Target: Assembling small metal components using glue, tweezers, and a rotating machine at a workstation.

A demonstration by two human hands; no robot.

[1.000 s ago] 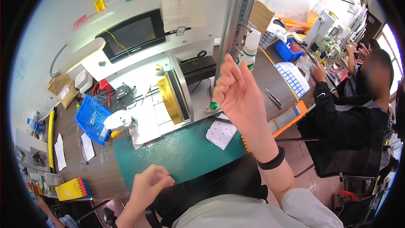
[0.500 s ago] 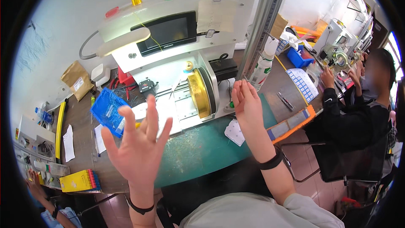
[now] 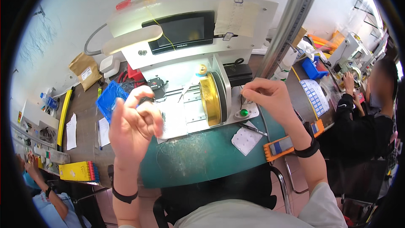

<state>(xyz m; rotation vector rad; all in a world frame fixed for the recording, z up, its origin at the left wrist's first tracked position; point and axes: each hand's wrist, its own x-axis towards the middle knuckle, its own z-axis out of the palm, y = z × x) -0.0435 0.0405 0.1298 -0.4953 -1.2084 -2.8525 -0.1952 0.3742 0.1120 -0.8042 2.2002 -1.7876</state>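
Gold drum: the gold drum (image 3: 209, 101) stood on edge in the white machine, its axle running roughly left to right and its visible band longest from far to near; a black rim (image 3: 222, 97) and a white side plate (image 3: 217, 64) flanked it on the right
Right hand: the right hand (image 3: 270, 99) was raised to the right of the drum, thumb and fingertips drawn together in a pinch; no object showed between them, though I cannot tell whether a fine strand was there
Left hand: the left hand (image 3: 134, 128) was raised to the left of the drum and nearer the wearer, fingers bent and blurred; I cannot tell whether the fingertips met or held anything thin
Drum between hands: it lay to the left of the right fingertips, beyond the rim and plate, and to the right of the left hand and farther from the wearer; in the view the right hand was nearer, and neither seemed to touch it
Green button: the green button (image 3: 244, 112) sat just right of the drum, below the right hand
Patterned card: the white card (image 3: 246, 140) lay right of the drum and nearer the wearer, a pen (image 3: 253, 129) across its far edge
Green mat: the mat (image 3: 185, 164) spread on the wearer's side of the drum, fine strands scattered over it
Blue tray: the tray (image 3: 104, 110) stood well left of the drum, partly behind the left hand
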